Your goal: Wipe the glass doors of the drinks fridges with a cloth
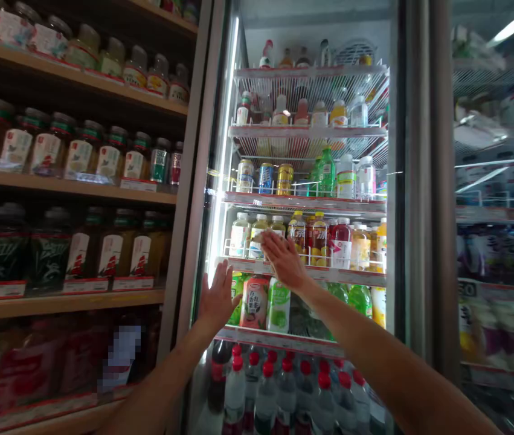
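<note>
My left hand (218,297) is raised near the left edge of the lit drinks fridge, fingers stretched out, holding nothing. Close to its fingertips are a reddish drink carton (254,302) and a green carton (279,307) on a lower shelf. Higher and to the right, my right hand (284,258) is held flat with its fingers out and also holds nothing. From here it overlaps the row of bottles, near a pale-yellow bottle (257,232) and a dark tea bottle (297,232). Faint reflections cross the fridge front; whether either hand touches glass, I cannot tell.
Wooden shelves (70,181) full of bottles and jars stand to the left. Red-capped bottles (286,386) fill the fridge bottom. Cans (266,178) and green bottles (327,172) sit on a wire shelf above. A metal door frame (433,211) and another fridge are at right.
</note>
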A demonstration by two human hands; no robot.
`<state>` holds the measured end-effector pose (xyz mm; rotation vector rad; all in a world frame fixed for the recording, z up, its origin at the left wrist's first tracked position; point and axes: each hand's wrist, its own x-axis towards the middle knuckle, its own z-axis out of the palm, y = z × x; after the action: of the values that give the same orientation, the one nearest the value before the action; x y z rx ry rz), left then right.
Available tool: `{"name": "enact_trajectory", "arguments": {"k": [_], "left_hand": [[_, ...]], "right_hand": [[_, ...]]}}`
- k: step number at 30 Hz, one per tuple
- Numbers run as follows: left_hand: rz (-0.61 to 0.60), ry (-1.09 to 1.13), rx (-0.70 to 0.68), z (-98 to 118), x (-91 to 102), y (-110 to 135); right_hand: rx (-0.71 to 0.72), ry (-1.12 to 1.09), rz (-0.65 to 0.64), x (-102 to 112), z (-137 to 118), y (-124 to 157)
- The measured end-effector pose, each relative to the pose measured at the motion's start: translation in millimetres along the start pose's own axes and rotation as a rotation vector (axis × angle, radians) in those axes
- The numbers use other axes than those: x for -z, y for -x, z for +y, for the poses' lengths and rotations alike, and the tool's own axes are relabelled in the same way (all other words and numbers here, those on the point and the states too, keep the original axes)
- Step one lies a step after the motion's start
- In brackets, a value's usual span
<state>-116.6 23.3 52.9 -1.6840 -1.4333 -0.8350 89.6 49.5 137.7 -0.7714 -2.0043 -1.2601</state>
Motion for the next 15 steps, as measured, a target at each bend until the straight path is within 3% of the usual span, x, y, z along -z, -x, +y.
{"name": "enact_trajectory", "arguments": {"k": [2, 3, 6, 8, 12, 15], "left_hand": [[-0.014, -0.006, 0.022, -7, -1.1, 2], [-0.023, -0.009, 0.037, -10, -1.7, 3], [-0.031, -0.014, 0.069, -18, -3.7, 6], [-0.028, -0.016, 0.063, -22, -4.5, 8], [-0.046, -0.029, 0.035, -26, -3.5, 9], [-0.054, -0.031, 0.026, -29, -1.1, 10]], "right_hand": [[-0.104, 0.001, 0.029, 0, 0, -11], [-0.089, -0.005, 0.029, -2, -3, -14], [0.165, -0.039, -0.026, -8, -13, -14], [0.242, -0.048, -0.041, -10, -16, -17], [-0.011, -0.027, 0.009, -9, -14, -35], [0.025, -0.030, 0.007, -10, -20, -36]]}}
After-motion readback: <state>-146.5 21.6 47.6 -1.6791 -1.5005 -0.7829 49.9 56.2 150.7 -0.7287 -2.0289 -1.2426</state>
